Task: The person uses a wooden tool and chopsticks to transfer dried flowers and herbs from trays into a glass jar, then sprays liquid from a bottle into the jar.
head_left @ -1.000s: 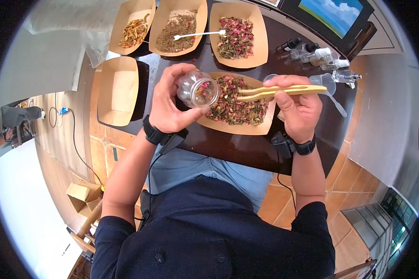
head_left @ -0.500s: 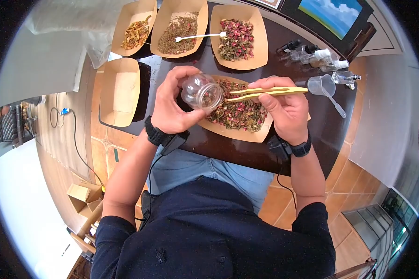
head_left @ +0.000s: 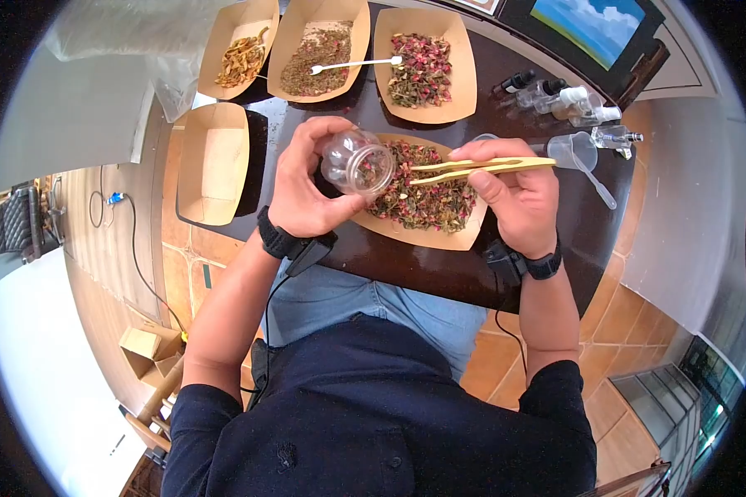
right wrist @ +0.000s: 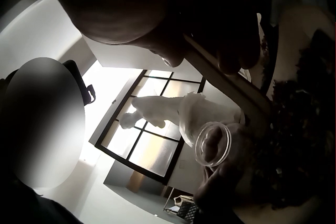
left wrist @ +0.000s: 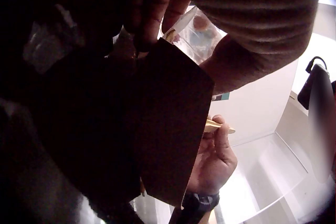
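Note:
My left hand (head_left: 307,178) grips a clear round jar (head_left: 352,163), tilted so its mouth faces right. My right hand (head_left: 518,195) pinches a pair of yellow wooden tongs (head_left: 506,165) between thumb and fingers. The tong tips stand slightly apart, just right of the jar's mouth and over a paper tray (head_left: 443,240) of dried petals and leaves (head_left: 431,200). In the right wrist view, the jar's rim (right wrist: 213,144) faces the dark tongs (right wrist: 226,82). The left wrist view, mostly dark, shows the right hand (left wrist: 212,163) beyond the tray.
Behind stand paper trays with yellowish dried pieces (head_left: 242,62), brown-green crumbs (head_left: 327,62) and pink petals (head_left: 423,66); a white spoon (head_left: 352,63) spans two. An unfilled tray (head_left: 214,161) stands left. Small bottles (head_left: 568,101) and a plastic cup (head_left: 574,151) are at the right.
The tongs moved left to the jar's mouth with tips close together, then drew back a little right, tips now apart. The left hand and jar shifted slightly right, then stayed nearly in place.

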`<state>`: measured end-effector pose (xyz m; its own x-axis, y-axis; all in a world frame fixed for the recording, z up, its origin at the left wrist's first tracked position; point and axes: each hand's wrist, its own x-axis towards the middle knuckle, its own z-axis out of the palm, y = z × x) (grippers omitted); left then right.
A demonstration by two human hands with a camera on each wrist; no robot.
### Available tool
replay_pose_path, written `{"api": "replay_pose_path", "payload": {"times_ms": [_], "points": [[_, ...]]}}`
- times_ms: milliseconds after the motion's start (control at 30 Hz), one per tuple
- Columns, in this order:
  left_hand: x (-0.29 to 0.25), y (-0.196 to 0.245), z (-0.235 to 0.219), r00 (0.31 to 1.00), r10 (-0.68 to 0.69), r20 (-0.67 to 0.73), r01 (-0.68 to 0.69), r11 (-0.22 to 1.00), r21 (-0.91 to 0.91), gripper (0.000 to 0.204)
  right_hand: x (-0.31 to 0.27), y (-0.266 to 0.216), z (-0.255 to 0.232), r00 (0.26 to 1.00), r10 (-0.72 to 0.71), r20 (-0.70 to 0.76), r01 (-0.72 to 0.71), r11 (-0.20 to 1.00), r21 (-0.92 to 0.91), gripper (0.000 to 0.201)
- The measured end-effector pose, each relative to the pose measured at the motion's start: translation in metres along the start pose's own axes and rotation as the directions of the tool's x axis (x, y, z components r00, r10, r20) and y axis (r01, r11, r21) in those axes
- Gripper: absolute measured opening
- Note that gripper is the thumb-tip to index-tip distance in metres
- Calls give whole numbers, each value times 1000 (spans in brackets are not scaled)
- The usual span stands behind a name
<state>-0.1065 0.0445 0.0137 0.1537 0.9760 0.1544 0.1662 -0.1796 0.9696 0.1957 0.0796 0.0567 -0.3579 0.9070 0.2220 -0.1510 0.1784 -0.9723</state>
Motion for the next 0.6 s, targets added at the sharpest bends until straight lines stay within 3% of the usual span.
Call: {"api": "replay_pose_path", "payload": {"times_ms": [67, 133, 333, 600], "points": [[0, -1, 1, 1000, 10, -4, -10, 1000, -18, 86, -1, -1, -4, 998, -3, 55, 6, 998, -59, 19], [0, -1, 0, 1000, -4, -5, 4, 999, -41, 86, -3, -7, -8, 994, 89, 61, -86, 995, -44, 17], [1, 4, 0, 1000, -18, 2, 18, 999, -31, 88, 0, -7, -19, 999, -26, -21, 25, 999, -33, 17], [2, 7, 0, 1000, -23, 1, 23, 1000, -19, 89, -1, -11, -20, 997, 37, -60, -41, 997, -70, 19]]}}
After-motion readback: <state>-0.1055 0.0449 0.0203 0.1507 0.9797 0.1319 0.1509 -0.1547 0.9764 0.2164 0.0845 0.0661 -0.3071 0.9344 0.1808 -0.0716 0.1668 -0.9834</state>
